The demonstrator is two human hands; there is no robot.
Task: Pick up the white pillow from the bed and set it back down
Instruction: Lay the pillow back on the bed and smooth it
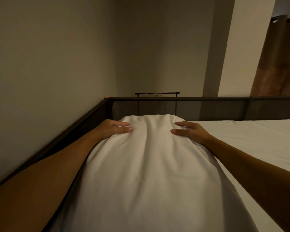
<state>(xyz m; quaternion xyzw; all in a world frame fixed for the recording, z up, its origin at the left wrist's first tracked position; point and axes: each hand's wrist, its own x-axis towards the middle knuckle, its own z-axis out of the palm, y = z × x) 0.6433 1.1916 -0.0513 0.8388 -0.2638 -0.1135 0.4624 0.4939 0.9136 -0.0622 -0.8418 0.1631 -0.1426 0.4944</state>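
Observation:
The long white pillow (149, 164) stretches away from me along the left side of the bed (258, 148). My left hand (114, 128) clasps its left flank near the far end, fingers laid over the top. My right hand (189, 131) clasps the right flank opposite, fingers spread on the cloth. The fabric bunches into folds between the two hands. I cannot tell whether the pillow rests on the mattress or is raised off it. Both forearms run alongside the pillow.
A dark mesh bed rail (208, 106) runs across the far end and along the left, close to the wall (49, 64). A thin dark rack (157, 94) shows behind the rail. A brown curtain (279, 64) hangs at the far right. White sheet spreads to the right.

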